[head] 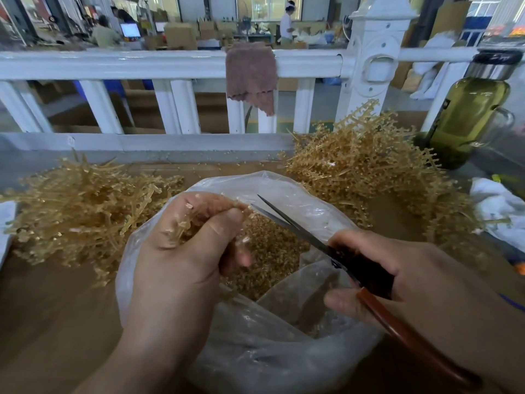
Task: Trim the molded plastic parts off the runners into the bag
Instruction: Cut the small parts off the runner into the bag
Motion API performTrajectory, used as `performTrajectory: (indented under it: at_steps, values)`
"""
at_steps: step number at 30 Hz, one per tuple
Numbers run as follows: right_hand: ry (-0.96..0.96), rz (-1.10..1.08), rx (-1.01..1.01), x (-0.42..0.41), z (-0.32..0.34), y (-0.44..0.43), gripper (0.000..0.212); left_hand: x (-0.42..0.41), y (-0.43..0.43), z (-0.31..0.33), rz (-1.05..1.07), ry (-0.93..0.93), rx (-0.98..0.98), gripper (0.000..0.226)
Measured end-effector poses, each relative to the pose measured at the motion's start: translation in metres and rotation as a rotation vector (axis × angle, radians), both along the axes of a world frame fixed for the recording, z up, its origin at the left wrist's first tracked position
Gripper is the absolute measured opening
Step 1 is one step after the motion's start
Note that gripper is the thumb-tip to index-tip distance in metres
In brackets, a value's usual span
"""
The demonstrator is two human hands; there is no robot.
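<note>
L hand (181, 251) fingers curl tight round a runner (181, 227), mostly hidden in the fist. R hand (412, 274) grips scissors (287, 220), blades part open, tips just beside L fingertips. Snip close to the runner, cutting right over the bag (284, 351) mouth below the fingers. Bag holds a heap of trimmed parts (270, 251).

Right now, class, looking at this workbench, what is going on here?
A person is trimming. The left hand grips a runner over an open clear bag. The right hand holds scissors, blades open at the runner's tip. Cut parts already lie in the bag. A left heap and a right heap of tan runners flank it.
</note>
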State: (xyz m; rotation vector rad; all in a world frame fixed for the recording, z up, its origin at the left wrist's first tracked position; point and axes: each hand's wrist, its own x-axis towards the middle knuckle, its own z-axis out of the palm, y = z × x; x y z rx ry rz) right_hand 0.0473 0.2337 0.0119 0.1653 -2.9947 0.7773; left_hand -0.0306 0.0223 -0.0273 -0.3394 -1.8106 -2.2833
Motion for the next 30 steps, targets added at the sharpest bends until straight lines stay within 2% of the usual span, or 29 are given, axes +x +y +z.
performTrajectory:
  at_steps: [3, 5, 10, 20, 30]
  values:
    - [0.005, 0.007, 0.023, 0.001, 0.000, -0.001, 0.058, 0.004, 0.000, 0.002, 0.092, 0.081, -0.073, 0.003]
    - [0.008, 0.013, 0.006, 0.002, 0.001, 0.000, 0.055, 0.006, 0.000, 0.003, 0.126, 0.117, -0.102, 0.006]
    - [0.001, 0.009, 0.050, 0.002, -0.001, 0.000, 0.048, 0.005, 0.000, 0.005, 0.057, 0.167, -0.108, 0.022]
    - [0.053, 0.024, 0.051, 0.001, -0.002, -0.001, 0.040, -0.005, -0.007, -0.004, 0.010, 0.232, -0.118, 0.024]
    - [0.065, -0.011, 0.087, 0.007, 0.009, -0.015, 0.060, -0.007, -0.009, -0.006, 0.002, 0.245, -0.105, 0.021]
